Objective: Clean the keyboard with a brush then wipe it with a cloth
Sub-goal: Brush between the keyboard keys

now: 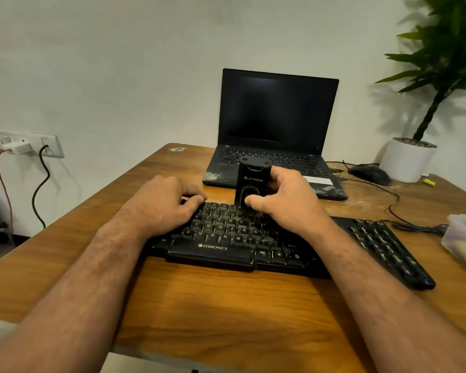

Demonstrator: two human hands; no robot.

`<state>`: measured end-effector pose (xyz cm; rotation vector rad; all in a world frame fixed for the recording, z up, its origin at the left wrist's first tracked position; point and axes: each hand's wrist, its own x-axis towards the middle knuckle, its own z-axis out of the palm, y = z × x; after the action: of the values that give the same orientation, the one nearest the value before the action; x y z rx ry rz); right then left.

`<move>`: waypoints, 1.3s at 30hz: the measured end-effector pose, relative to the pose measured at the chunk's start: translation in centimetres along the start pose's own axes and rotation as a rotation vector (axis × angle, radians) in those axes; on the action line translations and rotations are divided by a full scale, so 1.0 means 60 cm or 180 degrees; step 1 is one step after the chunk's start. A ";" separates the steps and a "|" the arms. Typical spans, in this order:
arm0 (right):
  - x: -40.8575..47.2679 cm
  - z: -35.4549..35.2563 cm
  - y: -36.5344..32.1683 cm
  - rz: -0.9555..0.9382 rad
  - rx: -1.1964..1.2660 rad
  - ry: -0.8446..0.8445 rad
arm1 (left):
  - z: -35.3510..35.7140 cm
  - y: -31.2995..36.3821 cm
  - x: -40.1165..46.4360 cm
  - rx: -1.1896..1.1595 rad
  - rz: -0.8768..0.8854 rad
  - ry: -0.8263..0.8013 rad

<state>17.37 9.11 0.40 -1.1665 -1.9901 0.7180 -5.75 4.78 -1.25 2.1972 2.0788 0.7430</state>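
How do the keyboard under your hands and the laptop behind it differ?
The keyboard lies flat with yellowish key legends; the laptop stands open, its screen dark. The keyboard is being handled; the laptop sits untouched, with pale dust on its front corners. Both are black and rest on the wooden table.

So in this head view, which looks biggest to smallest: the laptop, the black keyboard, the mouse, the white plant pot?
1. Black keyboard, though it lies nearest the camera
2. Laptop, close behind it
3. White plant pot
4. Mouse

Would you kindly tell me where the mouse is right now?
In the head view, the black mouse sits far right on the table, between the laptop and the white plant pot.
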 end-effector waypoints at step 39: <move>0.026 0.017 0.005 -0.0016 -0.0286 0.0318 | -0.003 0.025 0.001 0.0316 -0.0249 0.0011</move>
<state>16.18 10.57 0.02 -1.2252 -1.9580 0.5618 -4.39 4.64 -0.58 2.1487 2.2353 0.6514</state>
